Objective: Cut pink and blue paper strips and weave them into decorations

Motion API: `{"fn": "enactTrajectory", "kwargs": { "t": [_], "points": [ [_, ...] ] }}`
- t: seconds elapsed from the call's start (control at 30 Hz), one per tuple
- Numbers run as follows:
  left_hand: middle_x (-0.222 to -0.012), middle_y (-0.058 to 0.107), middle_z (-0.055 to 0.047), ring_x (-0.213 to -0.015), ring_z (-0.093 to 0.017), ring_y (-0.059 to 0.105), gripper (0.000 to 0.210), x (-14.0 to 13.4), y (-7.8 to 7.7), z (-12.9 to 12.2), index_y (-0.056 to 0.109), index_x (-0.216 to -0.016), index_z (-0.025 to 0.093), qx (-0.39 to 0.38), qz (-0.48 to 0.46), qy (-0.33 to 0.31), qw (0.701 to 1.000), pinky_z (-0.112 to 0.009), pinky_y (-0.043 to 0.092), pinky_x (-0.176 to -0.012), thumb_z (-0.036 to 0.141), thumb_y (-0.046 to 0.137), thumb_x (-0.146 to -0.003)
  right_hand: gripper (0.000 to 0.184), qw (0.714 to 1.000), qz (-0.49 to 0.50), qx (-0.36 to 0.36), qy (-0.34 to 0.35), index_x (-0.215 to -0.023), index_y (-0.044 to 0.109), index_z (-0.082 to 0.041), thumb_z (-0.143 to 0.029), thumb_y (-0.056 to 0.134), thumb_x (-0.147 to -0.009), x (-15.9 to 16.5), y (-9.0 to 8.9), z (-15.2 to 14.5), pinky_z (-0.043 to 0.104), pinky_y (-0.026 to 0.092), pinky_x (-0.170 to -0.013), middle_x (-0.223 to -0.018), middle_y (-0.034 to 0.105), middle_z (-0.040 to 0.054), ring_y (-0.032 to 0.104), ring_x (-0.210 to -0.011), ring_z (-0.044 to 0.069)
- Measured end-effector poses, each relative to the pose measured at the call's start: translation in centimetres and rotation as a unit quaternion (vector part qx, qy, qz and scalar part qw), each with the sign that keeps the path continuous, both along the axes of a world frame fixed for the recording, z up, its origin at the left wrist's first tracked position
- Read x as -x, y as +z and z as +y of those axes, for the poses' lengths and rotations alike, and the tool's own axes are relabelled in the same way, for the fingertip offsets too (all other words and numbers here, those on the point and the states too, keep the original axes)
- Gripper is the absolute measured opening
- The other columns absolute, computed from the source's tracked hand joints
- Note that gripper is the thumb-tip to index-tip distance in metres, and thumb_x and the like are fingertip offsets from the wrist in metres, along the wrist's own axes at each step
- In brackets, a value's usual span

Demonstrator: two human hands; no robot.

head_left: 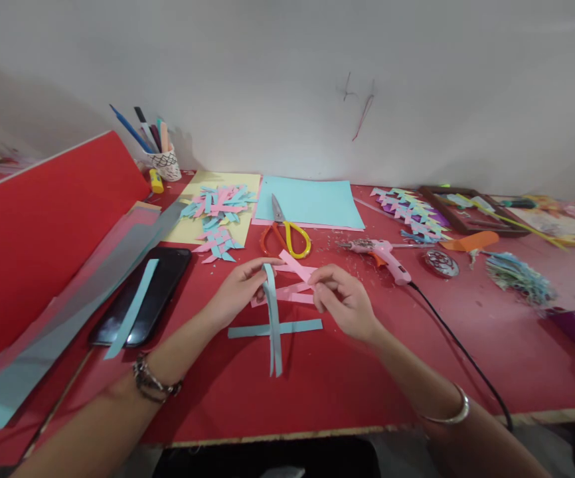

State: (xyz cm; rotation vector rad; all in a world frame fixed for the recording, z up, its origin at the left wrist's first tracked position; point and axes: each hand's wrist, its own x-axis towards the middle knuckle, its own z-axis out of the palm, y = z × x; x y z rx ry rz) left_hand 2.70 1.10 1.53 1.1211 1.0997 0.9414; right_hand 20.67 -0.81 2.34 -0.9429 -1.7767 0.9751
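Between finger and thumb, my left hand pinches a folded blue paper strip, whose two ends hang down toward the table. My right hand grips a pink paper strip with closed fingers; its far end points up and left, near my left fingers. More pink strips lie on the table between and behind the hands. Just below, another blue strip lies flat, crossed by the hanging ends. Scissors with red and yellow handles rest beyond my hands.
A black phone with a blue strip on it lies left, beside a red board. Woven paper pieces lie behind. At right are a pink glue gun with its cord, a round tin and a wooden tray.
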Motion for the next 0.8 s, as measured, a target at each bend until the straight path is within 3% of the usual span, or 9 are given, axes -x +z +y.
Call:
{"fn": "enactTrajectory", "kwargs": {
  "t": [0.1, 0.27, 0.5, 0.67, 0.8],
  "points": [
    [-0.044, 0.040, 0.007, -0.037, -0.004, 0.031, 0.022, 0.5, 0.1, 0.2, 0.068, -0.085, 0.018, 0.010, -0.024, -0.004, 1.000, -0.016, 0.024, -0.036, 0.030, 0.058, -0.069, 0.005, 0.999, 0.023, 0.010, -0.029, -0.079, 0.046, -0.020, -0.018, 0.041, -0.079, -0.1, -0.2, 0.1, 0.018, 0.030, -0.040, -0.045, 0.042, -0.0081, 0.039, -0.039, 0.005],
    [-0.050, 0.054, 0.002, -0.041, -0.006, 0.042, 0.018, 1.3, 0.4, 0.4, 0.071, -0.078, 0.018, 0.049, -0.038, -0.107, 0.992, -0.017, 0.032, -0.038, 0.027, 0.065, -0.064, 0.004, 0.998, 0.044, 0.021, -0.037, -0.079, 0.046, -0.020, -0.021, 0.042, -0.079, -0.1, -0.2, 0.2, 0.019, 0.028, -0.039, -0.044, 0.042, -0.0085, 0.039, -0.038, 0.005],
    [-0.069, 0.059, 0.002, -0.059, -0.008, 0.052, 0.020, 1.7, 0.6, 0.7, 0.070, -0.079, 0.022, 0.015, -0.116, -0.025, 0.993, -0.020, 0.046, -0.056, 0.020, 0.068, -0.060, 0.006, 0.998, 0.049, 0.011, -0.047, -0.079, 0.047, -0.020, -0.019, 0.041, -0.079, 0.0, -0.2, 0.3, 0.019, 0.029, -0.040, -0.044, 0.041, -0.0089, 0.038, -0.039, 0.006],
    [-0.065, 0.056, 0.000, -0.061, -0.011, 0.050, 0.016, 1.9, 0.2, 1.1, 0.068, -0.074, 0.018, -0.014, -0.180, -0.037, 0.983, -0.022, 0.044, -0.054, 0.027, 0.064, -0.062, 0.006, 0.998, 0.013, 0.001, -0.063, -0.077, 0.048, -0.020, -0.020, 0.042, -0.079, -0.1, -0.3, 0.3, 0.020, 0.028, -0.041, -0.046, 0.039, -0.0078, 0.035, -0.040, 0.006],
    [-0.062, 0.052, 0.001, -0.057, -0.011, 0.046, 0.020, 1.8, 0.2, 0.8, 0.066, -0.072, 0.020, -0.104, -0.069, -0.035, 0.992, -0.023, 0.040, -0.056, 0.034, 0.053, -0.074, 0.008, 0.997, -0.020, 0.001, -0.068, -0.077, 0.049, -0.020, -0.019, 0.041, -0.079, -0.1, -0.5, 0.4, 0.020, 0.030, -0.044, -0.048, 0.041, -0.0064, 0.038, -0.043, 0.007]
  ]
}}
